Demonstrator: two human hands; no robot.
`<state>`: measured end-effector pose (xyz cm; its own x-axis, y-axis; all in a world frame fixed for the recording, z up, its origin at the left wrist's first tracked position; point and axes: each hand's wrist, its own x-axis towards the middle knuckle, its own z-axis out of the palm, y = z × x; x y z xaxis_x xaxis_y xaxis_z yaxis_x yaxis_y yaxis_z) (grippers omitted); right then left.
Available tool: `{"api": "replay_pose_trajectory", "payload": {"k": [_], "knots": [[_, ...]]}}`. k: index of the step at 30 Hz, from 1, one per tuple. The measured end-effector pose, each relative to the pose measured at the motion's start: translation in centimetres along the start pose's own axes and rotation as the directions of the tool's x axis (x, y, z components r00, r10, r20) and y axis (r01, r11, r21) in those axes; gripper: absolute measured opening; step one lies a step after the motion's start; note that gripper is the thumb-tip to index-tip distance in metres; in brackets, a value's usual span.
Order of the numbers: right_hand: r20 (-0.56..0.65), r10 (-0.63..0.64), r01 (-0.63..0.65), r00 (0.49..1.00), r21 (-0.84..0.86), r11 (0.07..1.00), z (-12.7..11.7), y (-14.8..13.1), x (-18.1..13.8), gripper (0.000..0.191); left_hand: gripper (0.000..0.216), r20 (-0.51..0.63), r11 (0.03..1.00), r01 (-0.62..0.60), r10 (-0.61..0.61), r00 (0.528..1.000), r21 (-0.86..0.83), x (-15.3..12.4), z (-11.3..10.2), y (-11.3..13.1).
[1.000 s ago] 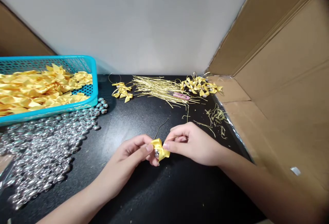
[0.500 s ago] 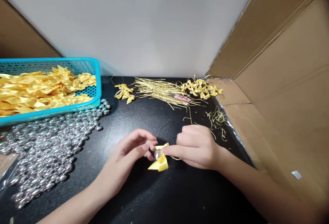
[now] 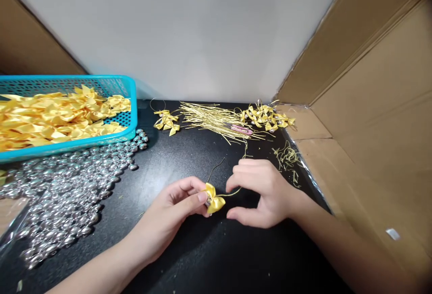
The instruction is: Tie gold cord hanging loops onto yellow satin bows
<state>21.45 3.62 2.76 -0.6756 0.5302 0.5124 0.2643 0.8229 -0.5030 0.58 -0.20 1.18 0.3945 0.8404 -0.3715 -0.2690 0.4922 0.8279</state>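
Between the thumb and fingers of my left hand [image 3: 185, 200] a yellow ribbon bow [image 3: 216, 204] is pinched, with a silver bead [image 3: 207, 202] mostly hidden under the thumb. A gold cord [image 3: 229, 194] runs from the bow out to the right, and a darker cord end sticks up above it. My right hand [image 3: 261, 193] hovers just right of the bow, thumb and fingers apart, close to the cord; nothing shows in its grasp.
A blue basket [image 3: 133, 105] full of yellow bows stands at the left, with silver beads [image 3: 74, 190] heaped before it. Gold cords [image 3: 209, 118], a pink hair clip [image 3: 241, 130], finished bows [image 3: 268, 118] and cord scraps [image 3: 286, 155] lie behind. Cardboard walls [image 3: 378, 82] flank the table.
My right hand has let go of the bow and drawn back to the right, its fingers opening. My left hand now pinches the bow and bead, and the bow has turned.
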Motion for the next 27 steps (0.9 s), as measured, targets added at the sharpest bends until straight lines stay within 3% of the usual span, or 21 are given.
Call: {"api": "replay_pose_trajectory", "payload": {"k": [4, 7, 14, 19, 27], "knots": [[0.225, 0.128, -0.154, 0.966, 0.098, 0.983, -0.1, -0.1, 0.3, 0.026, 0.018, -0.029, 0.995, -0.029, 0.031, 0.999, 0.094, -0.2, 0.2, 0.0], [0.305, 0.191, -0.271, 0.933, 0.247, 0.930, 0.2, -0.1, 0.4, 0.030, 0.014, -0.022, 0.996, -0.016, 0.018, 1.000, 0.084, -0.3, 0.2, 0.0], [0.338, 0.435, -0.549, 0.835, 0.572, 0.610, 1.3, 0.1, 0.0, 0.043, 0.021, -0.029, 0.999, -0.009, 0.010, 1.000, 0.032, -0.2, 0.2, -0.4], [0.328, 0.444, -0.537, 0.834, 0.669, 0.513, 1.6, -0.3, 0.2, 0.046, 0.023, -0.110, 0.995, -0.034, 0.044, 0.993, 0.092, -0.3, 0.1, -0.6], [0.293, 0.487, -0.549, 0.823, 0.634, 0.545, 1.6, -0.1, 0.5, 0.051, 0.026, -0.186, 0.998, -0.055, 0.062, 0.981, 0.041, -0.4, 0.5, -0.4]]}}
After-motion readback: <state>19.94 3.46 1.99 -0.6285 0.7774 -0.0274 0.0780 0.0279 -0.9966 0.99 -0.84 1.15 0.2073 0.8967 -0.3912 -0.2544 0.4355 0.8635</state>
